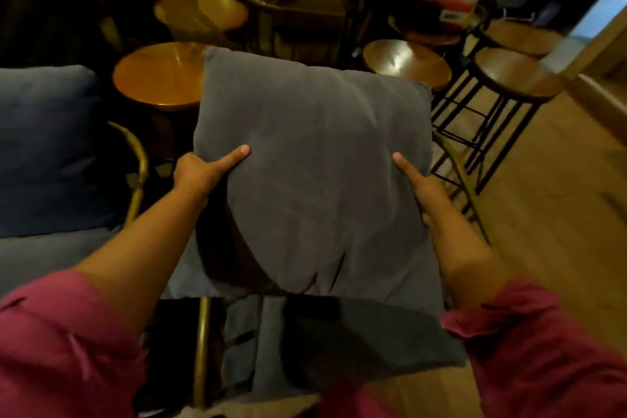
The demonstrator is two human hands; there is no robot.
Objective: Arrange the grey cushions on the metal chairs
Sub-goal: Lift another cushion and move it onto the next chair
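Grey cushion [312,159]: held up over the seat cushion [339,332] of a brass-framed metal chair [202,349]. Left hand [200,173] and right hand [424,187]: grip opposite side edges, thumbs on the face, remaining fingers hidden behind. Round wooden stools [407,61]: beyond.

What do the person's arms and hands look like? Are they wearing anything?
Both arms have pinkish-red sleeves pushed up above the elbows, so the forearms are bare. The left sleeve looks creased and loose, and so does the right sleeve. The left hand and right hand are bare: no gloves, rings or watch that I can see.
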